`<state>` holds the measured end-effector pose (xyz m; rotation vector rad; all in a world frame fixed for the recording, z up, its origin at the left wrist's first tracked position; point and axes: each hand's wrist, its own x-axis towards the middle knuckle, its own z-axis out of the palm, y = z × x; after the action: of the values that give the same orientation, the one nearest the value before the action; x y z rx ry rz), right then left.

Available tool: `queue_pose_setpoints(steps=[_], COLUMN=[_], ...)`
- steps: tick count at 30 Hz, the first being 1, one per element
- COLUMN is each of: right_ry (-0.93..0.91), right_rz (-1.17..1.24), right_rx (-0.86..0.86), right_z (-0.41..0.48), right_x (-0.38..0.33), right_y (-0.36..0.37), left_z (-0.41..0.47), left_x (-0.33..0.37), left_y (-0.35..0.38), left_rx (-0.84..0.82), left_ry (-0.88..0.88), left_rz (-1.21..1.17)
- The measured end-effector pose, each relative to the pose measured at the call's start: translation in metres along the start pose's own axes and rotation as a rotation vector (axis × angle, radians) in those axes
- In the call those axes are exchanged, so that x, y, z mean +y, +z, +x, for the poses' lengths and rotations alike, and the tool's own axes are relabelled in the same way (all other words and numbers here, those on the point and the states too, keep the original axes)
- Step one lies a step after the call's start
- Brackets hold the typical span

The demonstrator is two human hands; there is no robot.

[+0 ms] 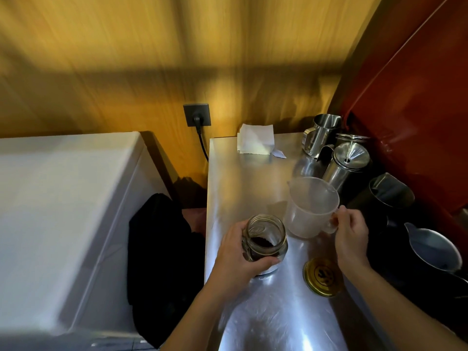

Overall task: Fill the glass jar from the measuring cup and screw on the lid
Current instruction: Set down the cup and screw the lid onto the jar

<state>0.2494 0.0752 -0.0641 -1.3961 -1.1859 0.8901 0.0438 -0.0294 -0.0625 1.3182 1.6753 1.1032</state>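
**Ana:** Jar (265, 239) first: where does it sit?

**Ben:** Upright and open on the steel counter (243, 178), near its left edge. Dark grounds fill the lower part. The left hand (235, 252) is wrapped around the jar's side, fingers curled against the glass.

**Ana:** And the measuring cup (310, 206)?

**Ben:** Just behind and to the right of the jar, standing upright on the counter; it looks empty. The right hand (350, 236) grips its handle.

**Ana:** The lid (323, 277)?

**Ben:** Lying flat to the right of the jar, nearer the person, gold-coloured, partly under the right wrist.

**Ana:** Anything else around the jar?

**Ben:** Steel pitchers (326, 135) far behind it on the right, dark jugs (390, 196) to its right, and folded white paper (255, 141) far behind it against the wooden wall.
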Motion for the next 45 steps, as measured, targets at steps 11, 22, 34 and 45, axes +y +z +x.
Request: queue_pose_setpoints(steps=[11, 22, 34, 45], right_ry=[0.04, 0.018, -0.375, -0.378], right_rz=[-0.046, -0.613, -0.978, -0.578], right_rx=[0.0, -0.315, -0.546, -0.442], right_z=[-0.003, -0.057, -0.071, -0.051], right_x=[0.005, 0.03, 0.044, -0.05], right_y=[-0.011, -0.04, -0.051, -0.027], left_z=[0.002, 0.005, 0.006, 0.003], left_x=[-0.001, -0.002, -0.001, 0.004], left_y=[-0.002, -0.002, -0.005, -0.007], left_rx=[-0.025, -0.026, -0.055, -0.098], left_ry=[-0.008, 0.012, 0.027, 0.012], left_rz=[-0.02, -0.011, 0.014, 0.05])
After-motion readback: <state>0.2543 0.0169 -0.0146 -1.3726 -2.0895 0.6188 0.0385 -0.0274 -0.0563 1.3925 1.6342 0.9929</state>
